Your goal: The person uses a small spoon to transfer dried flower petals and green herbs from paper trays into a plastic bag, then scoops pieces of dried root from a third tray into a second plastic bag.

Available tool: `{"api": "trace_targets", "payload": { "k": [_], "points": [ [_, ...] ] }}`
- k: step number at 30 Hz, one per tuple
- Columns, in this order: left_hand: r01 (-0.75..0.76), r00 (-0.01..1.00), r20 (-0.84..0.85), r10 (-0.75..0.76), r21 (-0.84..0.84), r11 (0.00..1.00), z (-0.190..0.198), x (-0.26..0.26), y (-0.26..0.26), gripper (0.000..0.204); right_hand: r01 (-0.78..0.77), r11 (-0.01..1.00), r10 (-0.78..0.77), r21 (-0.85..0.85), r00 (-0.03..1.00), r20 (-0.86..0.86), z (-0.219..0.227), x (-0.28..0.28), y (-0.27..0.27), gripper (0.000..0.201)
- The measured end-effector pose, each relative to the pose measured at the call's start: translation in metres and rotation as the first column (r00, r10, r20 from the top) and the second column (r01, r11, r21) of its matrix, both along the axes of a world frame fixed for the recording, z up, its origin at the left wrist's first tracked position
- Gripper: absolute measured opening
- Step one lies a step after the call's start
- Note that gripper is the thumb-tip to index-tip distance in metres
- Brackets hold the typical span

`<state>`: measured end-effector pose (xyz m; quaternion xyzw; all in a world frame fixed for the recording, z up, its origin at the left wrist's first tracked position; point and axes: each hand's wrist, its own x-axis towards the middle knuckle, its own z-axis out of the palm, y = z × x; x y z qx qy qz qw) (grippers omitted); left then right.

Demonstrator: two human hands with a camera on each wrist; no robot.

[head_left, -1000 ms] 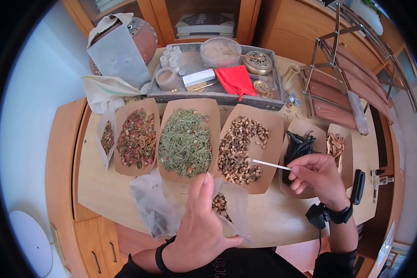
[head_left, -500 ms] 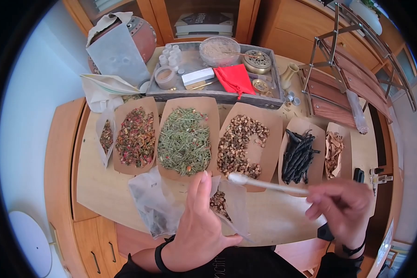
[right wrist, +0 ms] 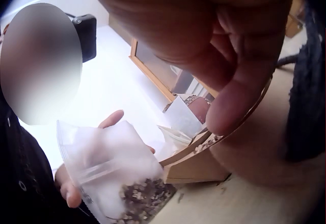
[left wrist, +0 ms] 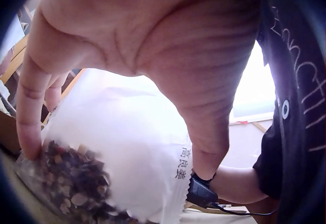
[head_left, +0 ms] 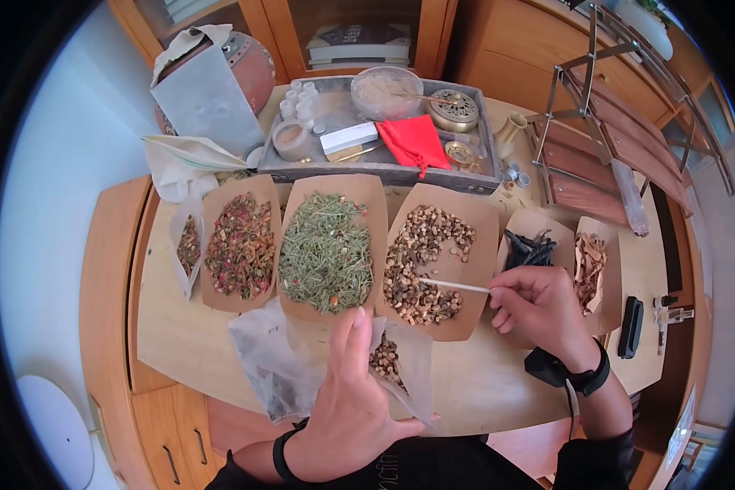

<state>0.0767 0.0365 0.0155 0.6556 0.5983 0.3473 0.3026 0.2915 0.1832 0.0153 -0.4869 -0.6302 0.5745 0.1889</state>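
My left hand [head_left: 355, 400] holds a clear plastic bag [head_left: 416, 367] upright between spread fingers and thumb. Small chopped dried pieces lie at the bottom of the bag, as the left wrist view shows through its wall [left wrist: 122, 122]. With thumb and fingertips my right hand [head_left: 541, 309] pinches the end of a slim, pale-looking spoon [head_left: 461, 285]. Its far end dips among brown and tan chopped pieces [head_left: 416, 233] in a brown paper tray [head_left: 478, 282], just beyond the bag. In the right wrist view, my hand hides most of the spoon.
Left of that tray stand paper trays of green needle leaves [head_left: 331, 253] and reddish dried flowers [head_left: 241, 245]. Black pods [head_left: 531, 249] and tan strips [head_left: 592, 269] are on the right. Another plastic bag [head_left: 273, 351] lies in front. Behind are a grey tray [head_left: 384, 171] and a folding wooden rack [head_left: 580, 196].
My right hand swung the spoon from the chopped pieces toward the bag's mouth, then back into the paper tray. My left hand and the bag have hardly moved.
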Motion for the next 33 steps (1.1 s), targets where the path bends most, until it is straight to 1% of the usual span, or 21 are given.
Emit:
{"api": "trace_targets", "payload": {
  "k": [1, 2, 4, 5, 7, 8, 10, 12, 13, 17, 19, 20, 22, 24, 26, 27, 28, 30, 31, 33],
  "points": [
    [0.002, 1.000, 0.005, -0.003, 0.011, 1.000, -0.001, 0.000, 0.000, 0.139, 0.003, 0.996, -0.005, -0.090, 1.000, -0.018, 0.002, -0.002, 0.002, 0.011],
    [0.004, 1.000, 0.011, -0.004, 0.020, 1.000, -0.002, 0.000, 0.000, 0.140, -0.001, 0.996, 0.000, -0.092, 1.000, -0.018, 0.003, -0.002, 0.003, 0.011],
    [-0.001, 1.000, -0.010, 0.001, 0.017, 1.000, -0.002, 0.000, 0.000, 0.143, 0.012, 0.974, -0.019, -0.227, 0.999, -0.028, 0.005, 0.000, 0.006, 0.012],
    [-0.002, 0.999, -0.033, 0.002, 0.017, 1.000, -0.002, 0.000, 0.001, 0.146, 0.012, 0.974, -0.019, -0.228, 0.999, -0.027, 0.005, 0.002, 0.008, 0.012],
    [0.004, 0.999, -0.041, -0.003, 0.031, 1.000, -0.002, 0.000, 0.002, 0.146, 0.027, 0.954, -0.050, -0.298, 0.996, -0.069, 0.002, 0.006, 0.010, 0.013],
    [0.008, 0.999, -0.051, -0.006, 0.046, 0.999, -0.002, 0.000, 0.002, 0.146, 0.028, 0.954, -0.051, -0.298, 0.996, -0.069, -0.001, 0.008, 0.011, 0.013],
    [0.014, 0.998, -0.062, -0.011, 0.041, 0.999, -0.002, -0.001, 0.002, 0.146, 0.055, 0.948, -0.097, -0.313, 0.988, -0.121, -0.006, 0.013, 0.013, 0.014],
    [0.017, 0.997, -0.075, -0.015, 0.036, 0.999, 0.000, -0.001, 0.003, 0.146, 0.070, 0.944, -0.116, -0.322, 0.985, -0.126, -0.006, 0.017, 0.013, 0.015],
    [0.016, 0.996, -0.089, -0.015, 0.011, 1.000, 0.000, -0.002, 0.003, 0.146, 0.084, 0.940, -0.134, -0.331, 0.982, -0.131, -0.006, 0.018, 0.013, 0.015],
    [0.001, 0.993, -0.118, -0.004, -0.032, 0.999, 0.003, -0.001, 0.003, 0.144, 0.126, 0.943, -0.164, -0.309, 0.982, -0.098, 0.027, 0.019, 0.003, 0.015],
    [0.002, 0.995, -0.100, -0.008, -0.055, 0.998, 0.002, 0.000, 0.003, 0.144, 0.126, 0.962, -0.150, -0.244, 0.985, -0.083, 0.051, 0.021, -0.007, 0.013],
    [0.006, 0.997, -0.083, -0.013, -0.078, 0.997, 0.002, 0.000, 0.003, 0.144, 0.129, 0.961, -0.154, -0.244, 0.985, -0.083, 0.060, 0.021, -0.013, 0.013],
    [-0.004, 0.999, -0.051, 0.000, -0.080, 0.997, 0.000, 0.001, 0.001, 0.144, 0.106, 0.983, -0.123, -0.152, 0.987, -0.107, 0.076, 0.019, -0.028, 0.011],
    [-0.016, 1.000, -0.019, 0.015, -0.083, 0.996, -0.001, 0.002, 0.000, 0.145, 0.125, 0.981, -0.141, -0.151, 0.985, -0.100, 0.084, 0.016, -0.042, 0.009],
    [-0.015, 1.000, -0.027, 0.014, -0.039, 0.999, -0.001, 0.002, 0.000, 0.148, 0.015, 0.999, -0.018, -0.051, 0.999, -0.049, 0.086, 0.013, -0.051, 0.010],
    [-0.013, 1.000, -0.027, 0.012, -0.040, 0.999, -0.001, 0.001, 0.000, 0.148, -0.041, 0.992, 0.038, 0.122, 0.999, 0.023, 0.086, 0.012, -0.053, 0.010],
    [-0.016, 0.999, -0.030, 0.015, -0.025, 1.000, 0.000, 0.001, 0.001, 0.148, -0.040, 0.992, 0.037, 0.121, 0.999, 0.022, 0.085, 0.012, -0.054, 0.010],
    [-0.018, 0.999, -0.033, 0.018, -0.010, 1.000, 0.001, 0.000, 0.001, 0.149, 0.074, 0.968, -0.074, 0.242, 0.997, -0.009, 0.083, 0.012, -0.054, 0.010],
    [-0.021, 0.999, -0.043, 0.020, -0.024, 0.999, 0.001, 0.000, 0.000, 0.150, 0.135, 0.964, -0.146, 0.230, 0.989, 0.034, 0.085, 0.010, -0.050, 0.010],
    [-0.022, 0.998, -0.054, 0.020, -0.039, 0.999, -0.001, -0.002, -0.004, 0.151, 0.158, 0.957, -0.174, 0.242, 0.983, 0.049, 0.070, 0.012, -0.037, 0.010]
  ]
}}
